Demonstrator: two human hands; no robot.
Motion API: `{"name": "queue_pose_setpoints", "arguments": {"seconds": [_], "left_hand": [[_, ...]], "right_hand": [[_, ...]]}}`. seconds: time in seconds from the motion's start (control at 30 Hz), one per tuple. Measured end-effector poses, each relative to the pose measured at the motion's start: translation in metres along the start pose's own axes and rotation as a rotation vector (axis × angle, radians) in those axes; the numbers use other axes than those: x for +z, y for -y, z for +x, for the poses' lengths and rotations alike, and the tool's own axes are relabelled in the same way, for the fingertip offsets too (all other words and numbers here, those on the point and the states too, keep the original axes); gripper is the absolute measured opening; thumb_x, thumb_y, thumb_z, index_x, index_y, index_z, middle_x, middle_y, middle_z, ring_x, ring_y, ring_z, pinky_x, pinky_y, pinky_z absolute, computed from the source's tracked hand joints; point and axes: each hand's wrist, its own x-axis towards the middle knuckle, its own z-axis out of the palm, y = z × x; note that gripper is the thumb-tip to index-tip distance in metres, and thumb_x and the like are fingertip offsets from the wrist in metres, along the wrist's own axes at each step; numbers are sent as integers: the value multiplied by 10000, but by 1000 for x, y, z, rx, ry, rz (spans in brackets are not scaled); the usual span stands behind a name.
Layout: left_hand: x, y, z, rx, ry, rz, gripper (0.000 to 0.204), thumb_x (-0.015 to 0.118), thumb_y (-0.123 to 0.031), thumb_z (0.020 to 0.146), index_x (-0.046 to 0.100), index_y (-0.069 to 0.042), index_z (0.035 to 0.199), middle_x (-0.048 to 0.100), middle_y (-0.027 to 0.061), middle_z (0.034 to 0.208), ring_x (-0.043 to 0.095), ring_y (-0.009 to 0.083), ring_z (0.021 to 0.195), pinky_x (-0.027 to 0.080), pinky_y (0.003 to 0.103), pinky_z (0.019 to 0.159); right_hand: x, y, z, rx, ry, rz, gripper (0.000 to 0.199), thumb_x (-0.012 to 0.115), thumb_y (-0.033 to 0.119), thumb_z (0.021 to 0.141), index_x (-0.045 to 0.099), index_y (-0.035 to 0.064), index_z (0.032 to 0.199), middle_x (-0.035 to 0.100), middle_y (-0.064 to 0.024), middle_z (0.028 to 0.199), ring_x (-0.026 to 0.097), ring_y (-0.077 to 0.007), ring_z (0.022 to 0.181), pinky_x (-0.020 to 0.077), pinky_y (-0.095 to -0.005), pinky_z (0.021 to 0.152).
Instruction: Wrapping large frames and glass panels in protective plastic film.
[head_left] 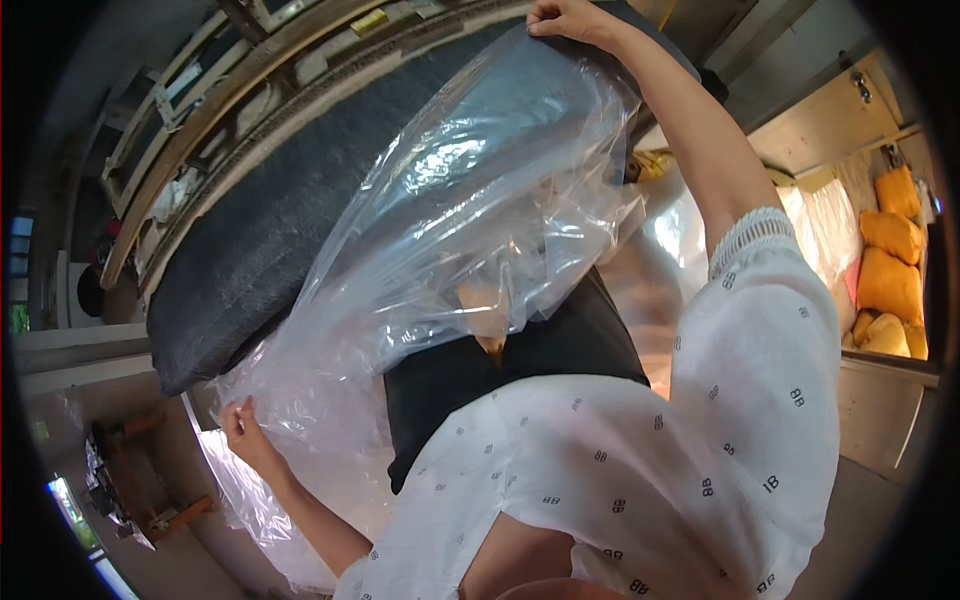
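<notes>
Bag (470,210), clear plastic, stretched between both hands over dark cushion (260,230), mouth spread as if to sleeve it over the cushion end. Left hand (240,425) low and near, pinching bag's lower edge, fingers closed on film. Second dark cushion (500,370) against the torso, partly under the bag, propping it. Small tan object (483,305) visible through the film; inside or behind, cannot tell. Right hand (565,18) far and high, arm stretched, gripping bag's top edge tight to keep it taut. Beyond, wooden frame (230,90) along cushion's far side. Far right, open cabinet (880,150) holding yellow pillows (890,260) stacked inside; more clear plastic (825,225) beside them.
</notes>
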Motion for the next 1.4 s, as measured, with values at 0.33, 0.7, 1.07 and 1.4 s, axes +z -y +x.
{"name": "queue_pose_setpoints", "arguments": {"seconds": [0.33,0.7,1.07,1.4], "left_hand": [[62,-10,195,236,-179,-282,250,589,-264,835,629,-57,970,598,-32,916,510,70,794,384,219,718],[137,-26,279,100,-130,-435,304,671,-215,778,641,0,991,633,41,911,540,88,817,405,199,745],[147,-20,296,107,-191,-322,330,758,-284,669,571,-40,790,482,-21,645,424,62,560,355,189,510],[117,-19,283,-28,-53,-427,328,709,-287,737,534,-46,875,494,6,741,437,73,540,377,192,475]], "right_hand": [[66,31,14,-34,-864,-237,117,527,163,830,515,51,863,534,-17,663,492,-99,641,401,-257,589],[54,-24,52,58,-814,-191,183,620,208,746,611,37,809,618,-91,754,586,-211,712,448,-307,681],[49,-17,52,158,-863,-306,400,656,279,685,462,31,931,432,-172,1013,476,-316,927,387,-382,812],[49,-13,58,276,-928,-217,391,473,361,820,432,-8,943,403,-217,1072,441,-374,976,342,-424,870]]}}
